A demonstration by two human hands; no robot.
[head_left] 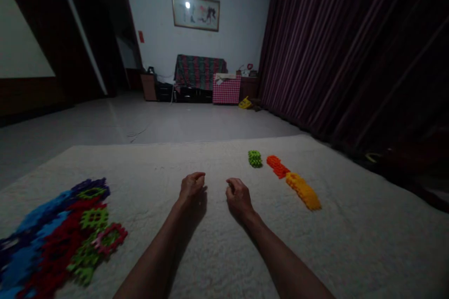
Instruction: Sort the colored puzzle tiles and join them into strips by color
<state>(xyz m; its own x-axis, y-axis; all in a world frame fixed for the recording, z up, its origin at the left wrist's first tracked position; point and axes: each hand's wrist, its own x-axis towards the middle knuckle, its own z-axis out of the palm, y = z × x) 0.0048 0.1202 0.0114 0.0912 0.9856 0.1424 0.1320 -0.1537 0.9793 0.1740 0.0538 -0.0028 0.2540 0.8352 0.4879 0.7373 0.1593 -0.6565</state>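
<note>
My left hand (pixel 191 188) is over the pale carpet (pixel 217 252) with loosely curved fingers and nothing visible in it. A short gap separates it from my right hand (pixel 240 197), which is also loosely curled and empty, its thumb a little apart from the index finger. Nearest my right hand are a green stack of interlocking plastic pieces (pixel 255 159), a joined orange-red row (pixel 278 167) and a yellow-orange row (pixel 303 190). Left of my left hand lies a pile of loose pieces: blue ones (pixel 44 215), red ones (pixel 61 238), green ones (pixel 94 218) and a pink-red one (pixel 110 238).
Beyond the carpet stretches a grey tiled floor (pixel 196 124) with a thin cable (pixel 136 134) on it. Along the far wall stand a cloth-draped piece of furniture (pixel 200 71) and a checkered-covered box (pixel 226 91). A yellow bag (pixel 245 103) lies near the dark curtain (pixel 322 46).
</note>
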